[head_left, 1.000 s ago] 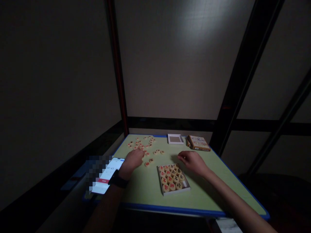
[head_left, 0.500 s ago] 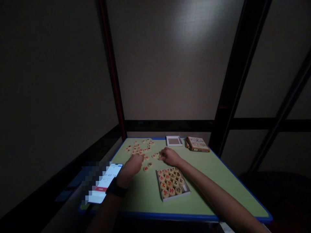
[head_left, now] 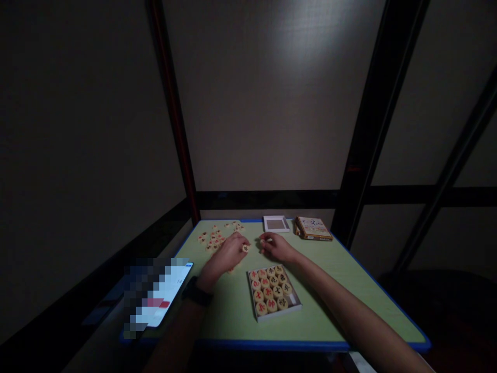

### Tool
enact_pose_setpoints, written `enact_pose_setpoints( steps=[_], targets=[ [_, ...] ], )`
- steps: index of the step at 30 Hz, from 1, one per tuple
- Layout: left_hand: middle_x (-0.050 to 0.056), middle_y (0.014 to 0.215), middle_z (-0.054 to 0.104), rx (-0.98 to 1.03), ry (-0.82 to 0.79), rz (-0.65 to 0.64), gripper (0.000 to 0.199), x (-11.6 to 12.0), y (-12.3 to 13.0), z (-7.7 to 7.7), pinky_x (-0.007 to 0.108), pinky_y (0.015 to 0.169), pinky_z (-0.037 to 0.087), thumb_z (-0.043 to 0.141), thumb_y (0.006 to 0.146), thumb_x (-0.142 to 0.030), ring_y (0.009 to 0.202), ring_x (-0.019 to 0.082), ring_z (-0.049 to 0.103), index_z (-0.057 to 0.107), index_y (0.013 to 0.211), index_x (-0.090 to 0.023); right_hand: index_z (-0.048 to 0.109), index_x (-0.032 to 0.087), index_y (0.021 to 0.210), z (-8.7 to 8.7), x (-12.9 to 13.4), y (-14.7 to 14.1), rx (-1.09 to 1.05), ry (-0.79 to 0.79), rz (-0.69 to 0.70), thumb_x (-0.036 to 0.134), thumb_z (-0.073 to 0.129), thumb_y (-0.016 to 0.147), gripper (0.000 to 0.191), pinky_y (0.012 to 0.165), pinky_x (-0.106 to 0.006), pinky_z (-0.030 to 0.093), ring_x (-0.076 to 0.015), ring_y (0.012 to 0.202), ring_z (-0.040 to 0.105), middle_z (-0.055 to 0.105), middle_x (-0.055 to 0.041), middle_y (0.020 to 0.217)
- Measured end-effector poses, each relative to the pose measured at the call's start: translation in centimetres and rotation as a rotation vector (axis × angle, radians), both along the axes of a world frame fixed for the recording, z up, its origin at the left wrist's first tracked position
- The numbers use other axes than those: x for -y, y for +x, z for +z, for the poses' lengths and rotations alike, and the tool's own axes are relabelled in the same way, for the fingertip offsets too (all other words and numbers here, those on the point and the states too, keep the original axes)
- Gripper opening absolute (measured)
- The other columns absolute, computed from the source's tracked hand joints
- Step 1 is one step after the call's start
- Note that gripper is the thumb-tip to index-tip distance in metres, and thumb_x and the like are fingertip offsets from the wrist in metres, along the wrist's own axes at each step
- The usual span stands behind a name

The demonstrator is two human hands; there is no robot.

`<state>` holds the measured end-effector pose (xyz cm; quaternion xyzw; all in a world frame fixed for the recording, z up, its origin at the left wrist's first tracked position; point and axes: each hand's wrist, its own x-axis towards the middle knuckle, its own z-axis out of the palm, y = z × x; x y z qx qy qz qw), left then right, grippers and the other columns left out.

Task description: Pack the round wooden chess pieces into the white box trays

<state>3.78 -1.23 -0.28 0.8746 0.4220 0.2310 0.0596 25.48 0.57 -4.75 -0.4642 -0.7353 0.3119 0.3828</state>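
My left hand, a dark watch at its wrist, pinches a round wooden Chinese chess piece with a dark character. To its right, my right hand has its fingers closed on another pale chess piece, mostly hidden by the fingers. Loose chess pieces with red or dark characters lie scattered beyond and left of my left hand, which covers some of them. Nearer to me, a white open box holds rows of red and black pieces, with a gap at its right side.
At the far edge of the green table sits a shallow white box lid. Beside it lies a printed cardboard box. A lit phone, partly pixelated, rests along the left edge. A wall panel stands right behind the table.
My left hand has moved right and away from the scattered pieces, now with a chess piece in its fingertips. The right hand has lifted slightly, and the pieces beside it no longer show on the table.
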Motion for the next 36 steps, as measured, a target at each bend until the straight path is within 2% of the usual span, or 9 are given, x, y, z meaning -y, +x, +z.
enact_pose_setpoints(
  steps=[4, 8, 13, 17, 19, 22, 26, 29, 36],
  targets=[
    [0.005, 0.097, 0.071, 0.140, -0.070, -0.076, 0.027, -0.7, 1.6, 0.9, 0.031, 0.091, 0.050, 0.062, 0.075, -0.009, 0.093, 0.020, 0.066, 0.075, 0.096, -0.019, 0.058, 0.016, 0.097, 0.3, -0.1, 0.5, -0.161, -0.100, 0.051, 0.046, 0.060, 0.089, 0.032, 0.059, -0.027, 0.053, -0.0138, 0.059, 0.064, 0.068, -0.0042, 0.071],
    [0.004, 0.092, 0.073, 0.357, -0.230, -0.094, 0.028, -1.6, 2.4, 0.0, 0.027, 0.078, 0.052, 0.063, 0.071, -0.008, 0.083, 0.017, 0.067, 0.074, 0.094, -0.019, 0.059, 0.016, 0.090, 0.7, 0.0, 1.0, -0.255, -0.137, 0.067, 0.054, 0.072, 0.076, 0.043, 0.064, -0.030, 0.055, -0.0149, 0.062, 0.066, 0.069, -0.0044, 0.071],
    [0.005, 0.093, 0.073, 0.734, -0.412, -0.074, 0.024, -2.7, 2.2, -2.0, 0.024, 0.069, 0.053, 0.068, 0.069, -0.014, 0.079, 0.015, 0.068, 0.068, 0.093, -0.016, 0.062, 0.017, 0.088, 1.1, 0.2, 0.9, -0.305, -0.121, 0.041, 0.040, 0.082, 0.065, 0.039, 0.068, -0.028, 0.053, -0.0157, 0.070, 0.067, 0.069, -0.0021, 0.076],
    [0.007, 0.099, 0.073, 0.886, -0.382, 0.031, 0.023, -3.4, 1.4, -2.0, 0.026, 0.075, 0.055, 0.072, 0.069, -0.013, 0.084, 0.017, 0.070, 0.066, 0.091, -0.015, 0.068, 0.015, 0.096, 1.6, 0.3, 0.8, -0.189, -0.019, -0.006, 0.023, 0.075, 0.069, 0.029, 0.065, -0.024, 0.050, -0.0136, 0.069, 0.064, 0.071, -0.0040, 0.084],
    [0.008, 0.097, 0.074, 0.796, -0.359, 0.136, 0.021, -3.5, 0.8, -1.6, 0.028, 0.078, 0.055, 0.069, 0.073, -0.013, 0.086, 0.018, 0.070, 0.067, 0.094, -0.015, 0.069, 0.015, 0.100, 1.6, 0.3, 0.8, -0.066, 0.039, -0.054, 0.017, 0.069, 0.073, 0.027, 0.064, -0.024, 0.050, -0.0135, 0.068, 0.064, 0.072, -0.0052, 0.086],
    [0.009, 0.094, 0.076, 0.433, -0.283, 0.255, 0.021, -3.0, -0.1, -1.2, 0.031, 0.083, 0.053, 0.066, 0.079, -0.014, 0.089, 0.020, 0.070, 0.071, 0.099, -0.015, 0.072, 0.014, 0.098, 1.1, 0.2, 0.8, 0.094, 0.100, -0.125, 0.010, 0.065, 0.072, 0.027, 0.064, -0.024, 0.050, -0.0147, 0.070, 0.064, 0.073, -0.0065, 0.085],
    [0.009, 0.106, 0.075, -0.002, -0.156, 0.281, 0.023, -1.9, -0.8, -0.9, 0.032, 0.094, 0.048, 0.067, 0.080, -0.019, 0.103, 0.023, 0.067, 0.074, 0.102, -0.018, 0.075, 0.015, 0.092, 0.3, 0.3, 0.6, 0.162, 0.134, -0.130, 0.006, 0.064, 0.067, 0.029, 0.067, -0.025, 0.049, -0.0152, 0.071, 0.062, 0.073, -0.0055, 0.085],
    [0.008, 0.110, 0.074, -0.099, -0.141, 0.262, 0.026, -1.5, -0.9, -0.9, 0.031, 0.097, 0.045, 0.065, 0.081, -0.018, 0.109, 0.023, 0.065, 0.074, 0.105, -0.019, 0.076, 0.016, 0.094, 0.1, 0.4, 0.4, 0.201, 0.145, -0.110, 0.007, 0.066, 0.066, 0.031, 0.067, -0.025, 0.048, -0.0147, 0.069, 0.061, 0.073, -0.0041, 0.083],
    [0.008, 0.115, 0.073, -0.130, -0.144, 0.210, 0.029, -1.8, -0.8, -1.4, 0.032, 0.100, 0.044, 0.064, 0.080, -0.019, 0.111, 0.024, 0.063, 0.075, 0.107, -0.021, 0.078, 0.015, 0.097, 0.3, 0.8, -0.1, 0.266, 0.146, -0.067, 0.006, 0.065, 0.065, 0.035, 0.066, -0.025, 0.048, -0.0162, 0.070, 0.063, 0.075, -0.0056, 0.083]
  ],
)
